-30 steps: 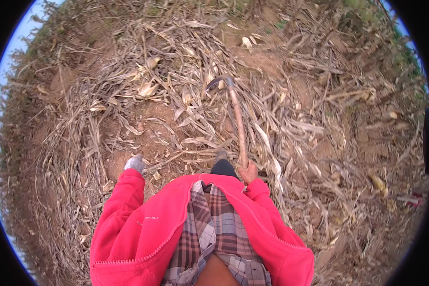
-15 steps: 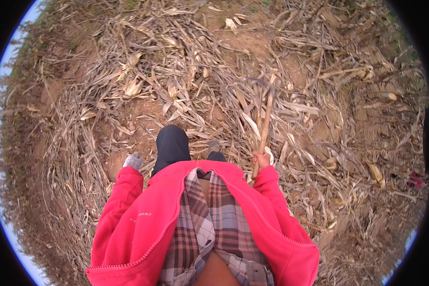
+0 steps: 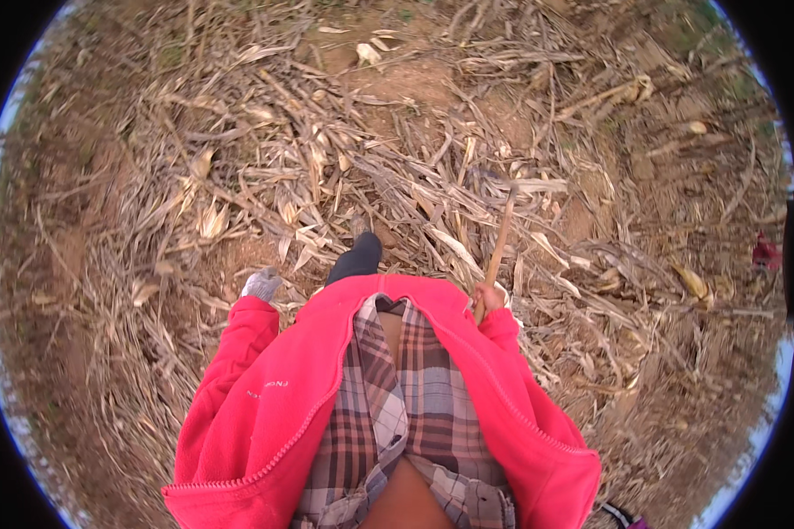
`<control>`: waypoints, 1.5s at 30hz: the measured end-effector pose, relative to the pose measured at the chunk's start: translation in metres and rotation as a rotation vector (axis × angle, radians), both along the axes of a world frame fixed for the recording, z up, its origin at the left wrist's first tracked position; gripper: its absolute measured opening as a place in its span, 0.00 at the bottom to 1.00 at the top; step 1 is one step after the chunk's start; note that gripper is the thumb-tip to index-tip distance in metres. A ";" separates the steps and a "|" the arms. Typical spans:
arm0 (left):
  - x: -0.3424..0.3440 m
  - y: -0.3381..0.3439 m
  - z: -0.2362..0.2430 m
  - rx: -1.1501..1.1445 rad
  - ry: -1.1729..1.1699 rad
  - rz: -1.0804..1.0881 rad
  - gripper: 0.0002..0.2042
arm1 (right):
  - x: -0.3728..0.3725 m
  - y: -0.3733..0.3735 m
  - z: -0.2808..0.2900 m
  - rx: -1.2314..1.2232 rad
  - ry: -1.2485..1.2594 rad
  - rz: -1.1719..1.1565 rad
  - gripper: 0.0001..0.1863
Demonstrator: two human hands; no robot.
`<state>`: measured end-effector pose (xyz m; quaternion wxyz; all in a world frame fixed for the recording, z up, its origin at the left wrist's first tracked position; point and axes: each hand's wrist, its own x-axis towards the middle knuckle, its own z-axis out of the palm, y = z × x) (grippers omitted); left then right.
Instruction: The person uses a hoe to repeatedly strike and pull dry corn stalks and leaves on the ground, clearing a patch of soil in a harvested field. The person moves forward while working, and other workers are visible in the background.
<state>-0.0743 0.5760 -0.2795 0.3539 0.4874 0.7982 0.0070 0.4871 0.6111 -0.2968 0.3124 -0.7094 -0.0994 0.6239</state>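
My left hand [image 3: 261, 284], in a pale grey glove, hangs beside the red jacket [image 3: 229, 406] with fingers loosely bent and apart, holding nothing visible. My bare right hand [image 3: 488, 295] is closed round the long wooden handle [image 3: 501, 238] of a tool. Its dark head, near the top of the handle, is blurred among dry corn leaves [image 3: 450, 238]. My dark trouser leg [image 3: 355, 258] shows between the hands, above the jacket's hem.
Dry stalks, leaves and husks [image 3: 212, 220] lie thickly over reddish soil [image 3: 388, 84], with green growth at the upper rim. A red object [image 3: 766, 251] is at the far right; a small dark and purple item [image 3: 626, 516] shows at the lower right.
The tool first swung rightward, then its head dropped slightly in view. A leg that came forward at left half a second ago shows less now. The ground has shifted in view.
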 end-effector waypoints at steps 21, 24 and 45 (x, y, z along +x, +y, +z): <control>-0.054 0.217 -0.020 0.052 -0.053 0.004 0.18 | -0.048 0.209 -0.021 0.209 -1.076 0.445 0.15; -0.048 0.238 -0.021 0.029 -0.078 -0.008 0.16 | -0.062 0.304 0.022 0.617 -0.849 0.357 0.17; 0.055 0.558 -0.028 -0.017 0.298 0.530 0.14 | -0.041 0.739 -0.027 0.457 -0.586 1.018 0.13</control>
